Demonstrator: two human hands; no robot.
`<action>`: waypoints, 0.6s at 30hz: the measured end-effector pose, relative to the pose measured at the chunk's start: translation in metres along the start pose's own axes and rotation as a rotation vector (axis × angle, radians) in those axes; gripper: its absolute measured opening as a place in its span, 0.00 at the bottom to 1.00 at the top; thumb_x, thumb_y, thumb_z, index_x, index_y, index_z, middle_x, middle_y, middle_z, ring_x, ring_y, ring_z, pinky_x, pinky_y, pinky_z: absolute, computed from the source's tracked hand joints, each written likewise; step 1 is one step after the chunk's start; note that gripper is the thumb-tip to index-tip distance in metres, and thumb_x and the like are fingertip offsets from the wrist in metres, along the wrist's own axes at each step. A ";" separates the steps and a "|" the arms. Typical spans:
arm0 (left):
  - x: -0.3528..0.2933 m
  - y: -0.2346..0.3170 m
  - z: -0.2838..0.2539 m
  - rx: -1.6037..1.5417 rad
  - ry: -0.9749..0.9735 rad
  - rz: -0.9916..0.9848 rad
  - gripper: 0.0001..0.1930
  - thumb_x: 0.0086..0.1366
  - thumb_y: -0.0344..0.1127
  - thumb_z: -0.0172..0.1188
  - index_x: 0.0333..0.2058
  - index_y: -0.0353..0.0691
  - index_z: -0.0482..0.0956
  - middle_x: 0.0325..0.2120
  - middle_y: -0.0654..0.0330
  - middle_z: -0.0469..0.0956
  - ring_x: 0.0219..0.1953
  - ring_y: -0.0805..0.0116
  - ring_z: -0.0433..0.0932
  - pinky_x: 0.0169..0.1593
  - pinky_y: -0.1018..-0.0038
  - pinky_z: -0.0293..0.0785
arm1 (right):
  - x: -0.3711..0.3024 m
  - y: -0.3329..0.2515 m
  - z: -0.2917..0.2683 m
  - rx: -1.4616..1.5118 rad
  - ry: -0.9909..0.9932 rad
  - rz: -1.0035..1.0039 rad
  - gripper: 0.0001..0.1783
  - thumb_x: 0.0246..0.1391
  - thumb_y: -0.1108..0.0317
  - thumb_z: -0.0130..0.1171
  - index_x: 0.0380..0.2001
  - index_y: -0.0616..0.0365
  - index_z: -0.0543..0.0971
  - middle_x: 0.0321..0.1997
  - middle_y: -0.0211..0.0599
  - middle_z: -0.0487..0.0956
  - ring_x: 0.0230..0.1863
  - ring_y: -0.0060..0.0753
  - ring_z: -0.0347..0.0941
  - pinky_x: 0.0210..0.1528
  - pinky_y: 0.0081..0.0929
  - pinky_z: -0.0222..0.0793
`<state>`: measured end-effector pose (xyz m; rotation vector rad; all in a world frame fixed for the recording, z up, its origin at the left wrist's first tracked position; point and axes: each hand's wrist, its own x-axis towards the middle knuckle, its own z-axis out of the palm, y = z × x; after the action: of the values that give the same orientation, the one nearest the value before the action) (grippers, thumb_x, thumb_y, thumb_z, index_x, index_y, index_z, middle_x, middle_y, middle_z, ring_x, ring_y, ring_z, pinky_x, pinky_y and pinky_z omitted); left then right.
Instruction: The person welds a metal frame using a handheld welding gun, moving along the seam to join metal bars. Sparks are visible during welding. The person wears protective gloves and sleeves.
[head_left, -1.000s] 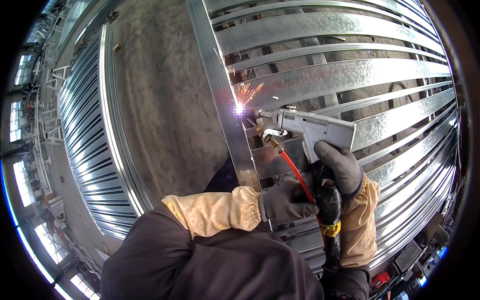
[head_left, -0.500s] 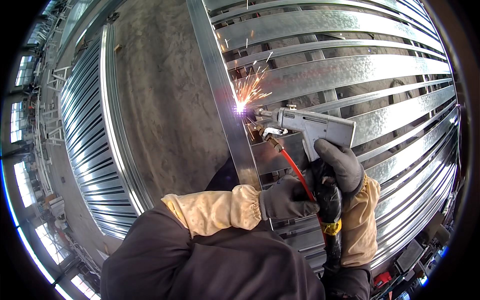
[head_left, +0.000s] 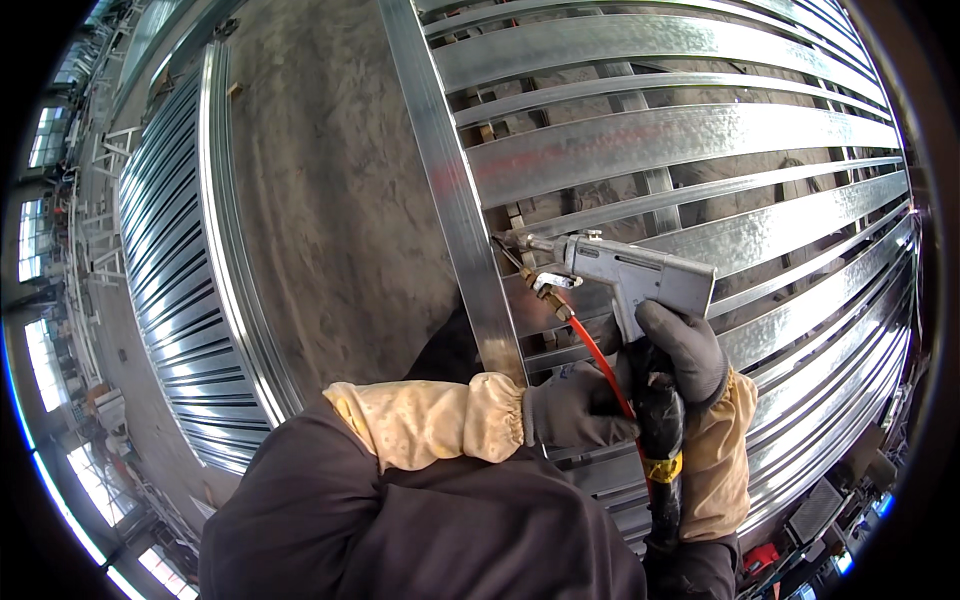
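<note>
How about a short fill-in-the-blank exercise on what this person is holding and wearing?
1. The left hand and right hand both wear grey ____.
2. The nozzle of the pistol-shaped tool points toward the ____ side of the picture.
3. The colour of the thin hose leading up to the brass fitting is ____.
4. The band of tape around the black cable is ____.

Missing words: gloves; left; red; yellow.
</note>
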<state>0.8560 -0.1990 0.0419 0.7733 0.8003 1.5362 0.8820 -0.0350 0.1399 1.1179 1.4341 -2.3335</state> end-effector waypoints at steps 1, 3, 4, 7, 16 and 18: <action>0.000 -0.001 0.001 -0.029 0.006 0.006 0.18 0.64 0.37 0.64 0.51 0.38 0.74 0.44 0.60 0.79 0.48 0.71 0.77 0.52 0.70 0.73 | 0.000 -0.001 -0.001 -0.004 -0.034 -0.004 0.22 0.57 0.55 0.56 0.41 0.68 0.76 0.29 0.42 0.81 0.23 0.28 0.77 0.25 0.21 0.74; 0.001 -0.005 0.000 -0.070 0.019 0.022 0.19 0.64 0.36 0.64 0.52 0.37 0.73 0.45 0.60 0.79 0.48 0.71 0.77 0.53 0.70 0.73 | 0.005 0.000 -0.002 -0.036 -0.034 -0.033 0.23 0.58 0.55 0.56 0.42 0.69 0.76 0.29 0.42 0.81 0.23 0.29 0.77 0.24 0.21 0.74; 0.000 -0.007 0.000 -0.077 0.018 -0.006 0.20 0.64 0.36 0.64 0.52 0.37 0.73 0.45 0.60 0.79 0.49 0.71 0.77 0.53 0.69 0.73 | 0.005 0.001 -0.001 -0.058 -0.014 -0.037 0.23 0.58 0.56 0.56 0.42 0.69 0.75 0.29 0.42 0.81 0.23 0.29 0.78 0.24 0.21 0.74; -0.003 -0.012 0.000 -0.065 0.019 -0.037 0.22 0.63 0.35 0.64 0.54 0.37 0.71 0.47 0.60 0.78 0.50 0.70 0.76 0.55 0.69 0.72 | 0.004 0.003 0.001 0.041 -0.018 -0.046 0.23 0.57 0.57 0.56 0.43 0.70 0.75 0.28 0.43 0.80 0.23 0.30 0.78 0.24 0.21 0.75; -0.007 -0.012 0.007 -0.202 0.019 -0.076 0.24 0.64 0.34 0.63 0.56 0.36 0.68 0.49 0.59 0.76 0.52 0.69 0.74 0.57 0.67 0.70 | -0.002 0.003 0.003 0.078 -0.014 0.009 0.24 0.56 0.57 0.57 0.45 0.70 0.73 0.28 0.44 0.80 0.20 0.30 0.77 0.21 0.20 0.75; -0.007 -0.013 0.006 -0.163 -0.016 -0.065 0.24 0.64 0.34 0.63 0.56 0.36 0.67 0.50 0.59 0.76 0.52 0.68 0.74 0.57 0.66 0.70 | -0.001 0.004 0.002 0.064 -0.023 -0.009 0.24 0.56 0.57 0.57 0.44 0.70 0.73 0.28 0.44 0.80 0.20 0.29 0.77 0.21 0.20 0.75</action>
<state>0.8688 -0.2048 0.0343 0.6329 0.6725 1.5140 0.8837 -0.0389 0.1387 1.0999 1.3684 -2.4063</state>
